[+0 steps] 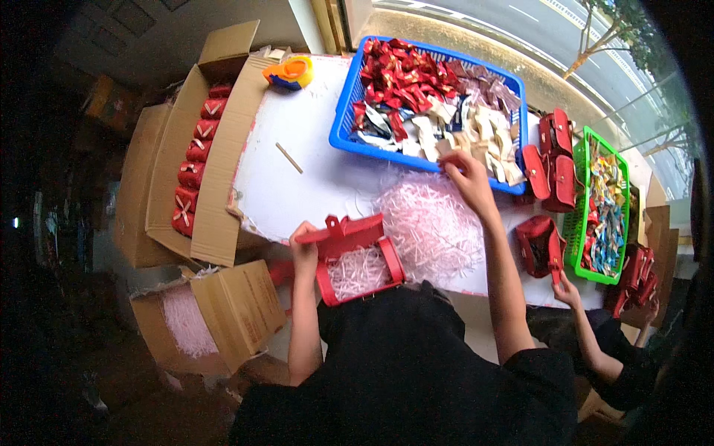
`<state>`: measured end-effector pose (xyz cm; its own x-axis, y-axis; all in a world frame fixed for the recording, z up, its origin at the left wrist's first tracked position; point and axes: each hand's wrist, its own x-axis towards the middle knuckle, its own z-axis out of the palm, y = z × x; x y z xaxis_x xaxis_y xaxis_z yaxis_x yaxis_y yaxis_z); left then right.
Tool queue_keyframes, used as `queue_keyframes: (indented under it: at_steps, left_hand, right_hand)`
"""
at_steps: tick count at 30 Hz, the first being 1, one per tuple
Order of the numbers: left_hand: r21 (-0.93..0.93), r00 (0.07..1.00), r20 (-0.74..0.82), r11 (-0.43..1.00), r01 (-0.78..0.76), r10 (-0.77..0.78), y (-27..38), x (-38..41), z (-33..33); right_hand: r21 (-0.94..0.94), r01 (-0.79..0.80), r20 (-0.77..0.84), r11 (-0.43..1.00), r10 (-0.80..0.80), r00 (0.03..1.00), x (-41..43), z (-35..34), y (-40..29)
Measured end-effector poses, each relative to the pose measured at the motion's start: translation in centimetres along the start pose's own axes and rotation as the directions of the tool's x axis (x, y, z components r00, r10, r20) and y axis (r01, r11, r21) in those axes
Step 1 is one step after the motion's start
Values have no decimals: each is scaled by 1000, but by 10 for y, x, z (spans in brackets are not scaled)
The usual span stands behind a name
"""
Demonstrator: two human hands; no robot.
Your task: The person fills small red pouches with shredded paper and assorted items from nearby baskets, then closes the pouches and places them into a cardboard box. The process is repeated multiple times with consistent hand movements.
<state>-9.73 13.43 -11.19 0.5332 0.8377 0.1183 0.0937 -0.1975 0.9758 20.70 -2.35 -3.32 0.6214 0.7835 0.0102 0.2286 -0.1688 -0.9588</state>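
My left hand (pixel 304 245) grips the raised lid flap of a red handbag-shaped gift box (pixel 393 259). The box stands open against my front, with pale pink shredded paper (pixel 357 272) lining its inside. My right hand (pixel 468 178) is at the near rim of a blue plastic basket (pixel 341 142), its fingers bent beside cream-wrapped sweets (pixel 429 136). Whether the fingertips hold one is too small to tell. Red-wrapped sweets (pixel 407 72) and mauve packets (pixel 491 86) share the basket. A loose heap of pink shredded paper (pixel 432 226) lies between my hands.
Left, a carton (pixel 215 184) holds several red boxes (pixel 192 174); below it another carton (pixel 245 312) contains pink shreds. An orange-and-blue tape dispenser (pixel 290 72) sits on the white table (pixel 279 195). Right, a co-worker's hand (pixel 568 291) holds a red bag (pixel 538 245) near a green basket (pixel 580 195).
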Motion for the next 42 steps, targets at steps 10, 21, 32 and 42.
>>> queue_keyframes:
  at_steps: [10,21,32,42]
  left_hand:
    - [59,985,100,989,132,-137,10,36,-28]
    - [-2,948,196,967,257,-251,-20,74,-43]
    - [-91,895,323,931,353,-308,-9,93,-26]
    - [-41,918,271,949,313,-291,-5,88,-29]
  right_hand:
    - [-853,-118,-95,508,72,993,173,127,68]
    - [-179,-172,-145,969,147,978,206,115,92]
    - [-608,-309,-417,731,37,908,256,114,79]
    - [-427,-111,-504,897,-135,853,240,77,52]
